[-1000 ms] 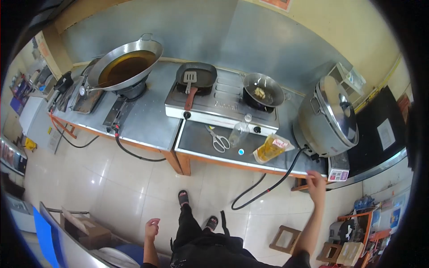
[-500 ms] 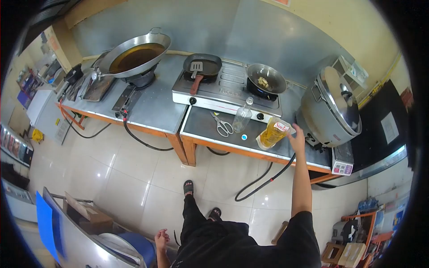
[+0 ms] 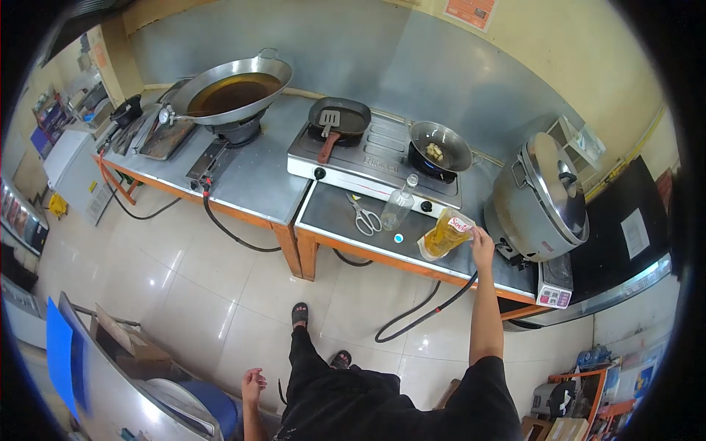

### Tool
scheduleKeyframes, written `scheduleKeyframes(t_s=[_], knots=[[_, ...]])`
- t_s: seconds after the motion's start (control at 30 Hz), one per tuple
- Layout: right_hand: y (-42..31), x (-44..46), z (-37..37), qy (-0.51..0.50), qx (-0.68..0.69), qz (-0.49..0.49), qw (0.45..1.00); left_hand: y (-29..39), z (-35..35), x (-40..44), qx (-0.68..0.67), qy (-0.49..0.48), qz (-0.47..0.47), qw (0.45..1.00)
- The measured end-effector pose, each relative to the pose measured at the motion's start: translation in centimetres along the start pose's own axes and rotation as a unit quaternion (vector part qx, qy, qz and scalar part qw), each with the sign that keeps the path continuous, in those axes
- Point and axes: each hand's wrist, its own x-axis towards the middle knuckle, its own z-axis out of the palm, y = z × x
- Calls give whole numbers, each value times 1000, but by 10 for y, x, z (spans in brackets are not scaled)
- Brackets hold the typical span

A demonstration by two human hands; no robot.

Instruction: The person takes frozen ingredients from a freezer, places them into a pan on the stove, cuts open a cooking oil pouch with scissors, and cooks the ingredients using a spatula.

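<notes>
My right hand [image 3: 482,247] pinches the upper right corner of a clear pouch of yellow cooking oil [image 3: 443,237], which rests on the counter near its front edge. My left hand [image 3: 254,381] hangs low at my side, its fingers loosely curled and apart, holding nothing. Left of the pouch stands an uncapped clear glass bottle [image 3: 397,209]. A small blue and white cap [image 3: 398,238] lies between them. Scissors with pale handles [image 3: 365,220] lie left of the bottle. On the stove behind, a small wok [image 3: 448,143] holds pale chopped pieces [image 3: 434,152].
A two-burner stove [image 3: 371,165] also carries a square pan [image 3: 353,114] with a slotted turner [image 3: 330,121]. A big wok of dark oil [image 3: 239,95] sits on the left. A large lidded cooker [image 3: 533,202] stands at right; a black hose [image 3: 419,327] loops below the counter.
My right hand has closed from beside the pouch onto its upper corner. The whole view has shifted slightly; my left hand still hangs low.
</notes>
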Motion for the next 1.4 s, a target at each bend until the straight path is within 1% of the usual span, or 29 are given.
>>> scheduleKeyframes(t_s=[0.1,0.2,0.3,0.33,0.4,0.47,0.53,0.6,0.63,0.67,0.73,0.8,0.83,0.9,0.93,0.97,1.0,1.03,1.07,1.17,1.27,1.37,1.4], knots=[[2,-3,9,32,34,-42,998,11,6,9,7,-8,5,1000],[-24,-17,7,42,-7,-38,998,24,15,14,18,-8,18,1000],[-33,-24,6,62,-89,-149,983,41,34,22,19,-31,47,998],[-45,-29,4,53,-89,-144,984,46,43,26,19,-44,58,997],[-77,-40,-2,50,-86,-144,985,65,73,38,9,-109,87,990],[-98,-46,-10,44,-84,-133,987,94,118,46,-12,-193,92,977],[-111,-52,-16,34,-79,-112,990,117,172,61,-36,-292,76,953],[-138,-62,-21,22,-64,-80,994,149,223,67,14,-379,96,920],[-153,-66,-22,17,-57,-64,996,168,247,65,16,-413,83,907],[-167,-70,-20,24,-54,-80,995,185,270,64,19,-448,72,891],[-191,-79,-11,49,-42,-88,994,203,315,73,56,-483,189,853],[-215,-86,-3,71,-40,-87,993,228,346,83,19,-513,201,834],[-219,-93,-1,79,-42,-66,994,240,358,89,0,-528,204,824],[-228,-100,0,92,-46,-29,994,257,387,117,-7,-479,224,848],[-259,-101,1,109,-94,-55,988,272,402,132,-8,-455,239,858],[-266,-102,6,134,-79,-53,986,294,417,140,16,-406,314,858],[-269,-108,9,158,-64,-51,984,316,435,146,39,-354,386,851],[-273,-114,11,182,-50,-49,981,337,455,155,67,-336,439,831],[-286,-122,10,180,-62,-21,981,354,475,162,93,-317,490,807],[-302,-143,12,219,-92,1,971,381,518,176,201,-270,567,752],[-308,-167,4,241,-141,30,960,380,539,195,295,-327,554,707],[-311,-192,-1,246,-186,49,950,369,549,209,317,-419,491,695],[-310,-201,-3,249,-192,50,948,363,551,212,286,-405,518,697]])
